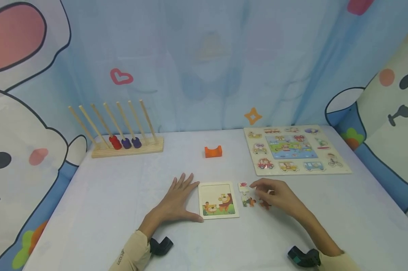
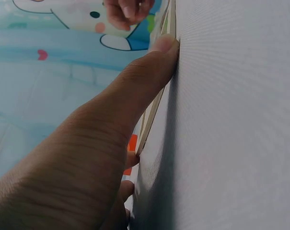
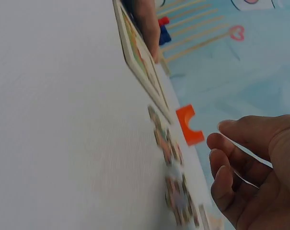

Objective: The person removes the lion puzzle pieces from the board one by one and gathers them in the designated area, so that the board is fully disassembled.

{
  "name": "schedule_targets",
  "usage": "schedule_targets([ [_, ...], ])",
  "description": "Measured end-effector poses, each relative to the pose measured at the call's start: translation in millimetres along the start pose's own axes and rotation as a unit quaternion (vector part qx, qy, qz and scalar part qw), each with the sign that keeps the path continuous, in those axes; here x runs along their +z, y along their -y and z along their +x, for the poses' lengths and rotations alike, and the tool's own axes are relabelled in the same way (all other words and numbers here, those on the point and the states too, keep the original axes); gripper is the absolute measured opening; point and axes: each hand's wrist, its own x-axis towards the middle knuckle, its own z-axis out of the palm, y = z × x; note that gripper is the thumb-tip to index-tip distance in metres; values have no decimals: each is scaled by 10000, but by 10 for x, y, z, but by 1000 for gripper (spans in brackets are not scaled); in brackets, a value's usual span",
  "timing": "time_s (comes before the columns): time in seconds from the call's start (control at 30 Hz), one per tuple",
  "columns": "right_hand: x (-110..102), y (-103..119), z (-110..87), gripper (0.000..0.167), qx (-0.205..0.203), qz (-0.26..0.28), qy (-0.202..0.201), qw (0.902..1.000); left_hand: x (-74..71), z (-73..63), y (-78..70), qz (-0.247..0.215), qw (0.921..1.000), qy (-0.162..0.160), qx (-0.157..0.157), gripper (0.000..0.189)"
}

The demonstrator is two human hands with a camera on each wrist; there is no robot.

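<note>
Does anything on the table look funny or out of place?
Just one thing: puzzle pieces lie loose beside the square puzzle board, whose upper part is bare, so it looks unfinished. Nothing seems spilled or broken.

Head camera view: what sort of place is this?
Probably a children's play area, or a setup dressed as one: there's a light-blue, cartoon-printed fabric backdrop, a seven-peg wooden stacking stand and a cream, square, partly filled puzzle tray.

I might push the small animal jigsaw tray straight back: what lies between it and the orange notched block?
Nothing; the head view shows only bare white tablecloth between the animal jigsaw tray and the orange notched block.
</note>
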Motion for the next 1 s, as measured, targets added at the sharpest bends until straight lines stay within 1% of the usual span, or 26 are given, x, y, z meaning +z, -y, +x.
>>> schedule_targets([
  [0.07, 63, 59, 62, 19, -65, -28, 36, 10000, -3, 0, -1, -28, 10000, 7, 2, 113],
  [0.2, 219, 138, 182, 19, -318, -335, 81, 9989, 1, -10, 7, -68, 10000, 27, 21, 113],
  [0.27, 293, 162, 226, 20, -443, -399, 134, 9981, 6, -15, 10, -76, 10000, 20, 36, 113],
  [0.4, 399, 183, 265, 21, -668, -517, 205, 9962, 8, -14, 2, -87, 10000, 14, -2, 114],
  [0.5, 436, 182, 257, 19, -798, -738, 200, 9939, 7, -8, -12, -67, 10000, 40, -37, 114],
  [0.8, 502, 175, 254, 14, -889, -1441, 108, 9855, 23, -6, -8, -81, 10000, 34, -41, 113],
  [0.87, 506, 176, 256, 14, -886, -1525, 112, 9843, 23, -7, -6, -87, 9999, 27, -43, 113],
  [1.0, 508, 183, 252, 17, -795, -1517, 131, 9851, 18, -8, -1, -111, 9999, 14, -58, 114],
])
